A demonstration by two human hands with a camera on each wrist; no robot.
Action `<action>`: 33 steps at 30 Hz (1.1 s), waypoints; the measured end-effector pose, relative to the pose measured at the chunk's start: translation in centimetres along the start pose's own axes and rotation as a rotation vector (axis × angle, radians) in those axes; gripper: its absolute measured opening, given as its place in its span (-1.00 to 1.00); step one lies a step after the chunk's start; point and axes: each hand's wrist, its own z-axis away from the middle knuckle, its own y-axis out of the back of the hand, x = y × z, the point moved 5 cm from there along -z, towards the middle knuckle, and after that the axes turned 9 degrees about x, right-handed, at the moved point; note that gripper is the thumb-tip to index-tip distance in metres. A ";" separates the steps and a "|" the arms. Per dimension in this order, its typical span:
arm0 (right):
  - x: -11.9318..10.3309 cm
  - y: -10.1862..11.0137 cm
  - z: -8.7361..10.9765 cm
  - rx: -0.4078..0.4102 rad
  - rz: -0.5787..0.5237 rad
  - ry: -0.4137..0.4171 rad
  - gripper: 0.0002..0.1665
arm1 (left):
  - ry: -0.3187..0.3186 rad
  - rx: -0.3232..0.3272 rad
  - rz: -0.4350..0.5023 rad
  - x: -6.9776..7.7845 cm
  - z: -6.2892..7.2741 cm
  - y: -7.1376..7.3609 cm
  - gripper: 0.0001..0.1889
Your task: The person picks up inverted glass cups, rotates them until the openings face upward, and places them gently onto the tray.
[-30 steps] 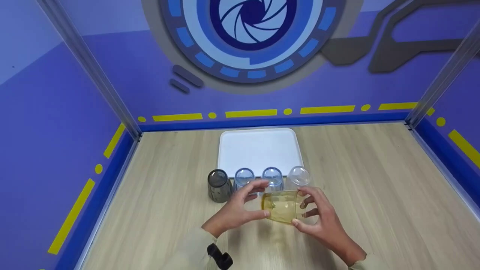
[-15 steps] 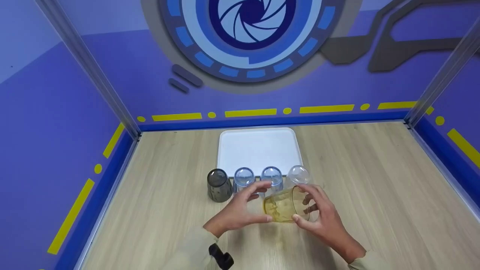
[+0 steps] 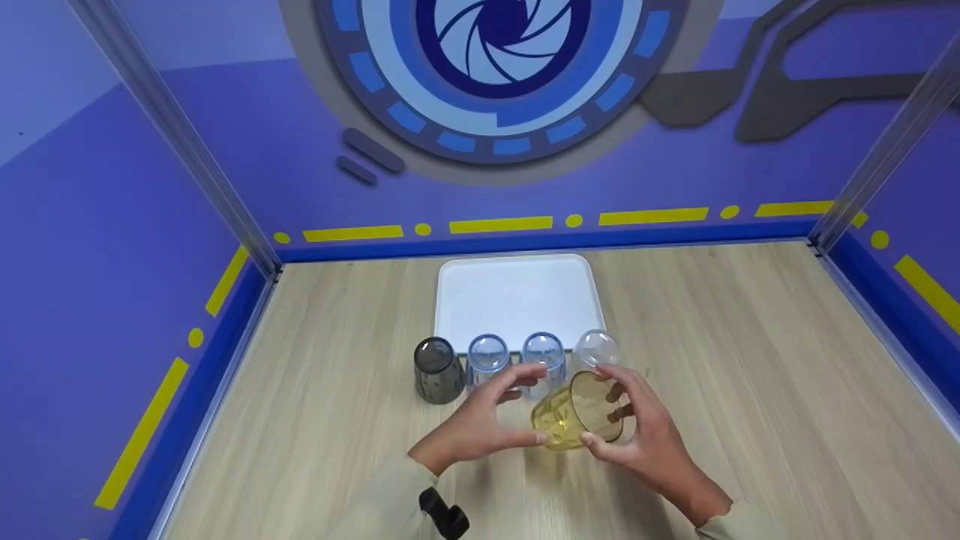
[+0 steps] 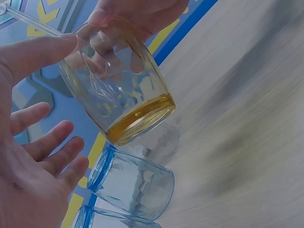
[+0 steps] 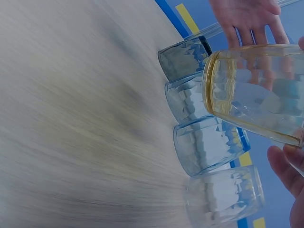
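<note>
My right hand [image 3: 651, 431] grips a yellow-tinted glass tumbler [image 3: 555, 420] near its rim, thumb in front and fingers behind. The tumbler hangs tilted above the table, its mouth towards the right hand and its thick amber base [image 4: 142, 118] towards the left. Beside that base is my left hand [image 3: 476, 424], fingers extended and spread, thumb tip at the glass; whether it touches cannot be told. Behind the hands stand upside-down tumblers in a row: a dark grey one [image 3: 439, 379], two blue ones, left [image 3: 488, 352] and right [image 3: 543, 348], and a clear one [image 3: 598, 348].
A white tray [image 3: 517, 296] lies behind the row of tumblers on the wood-grain table [image 3: 337, 420]. Blue printed panels [image 3: 562, 180] wall off the back and both sides. A black strap-like item [image 3: 444, 514] is at the left sleeve.
The yellow tumbler has turned in the right hand, so its mouth now faces more towards me and its base points further left and away. Both hands stay nearly in place.
</note>
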 end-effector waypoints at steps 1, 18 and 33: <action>0.1 0.0 0.0 -0.001 0.006 0.005 0.01 | 0.000 -0.002 0.004 0.1 0.0 0.0 -0.20; 2.8 -0.6 0.8 -0.015 0.129 0.134 0.16 | -0.015 -0.027 -0.007 0.3 -0.2 -0.2 -0.21; 2.5 -0.9 0.9 -0.043 0.184 0.135 0.14 | -0.039 -0.057 -0.014 0.4 -0.4 -0.8 -0.19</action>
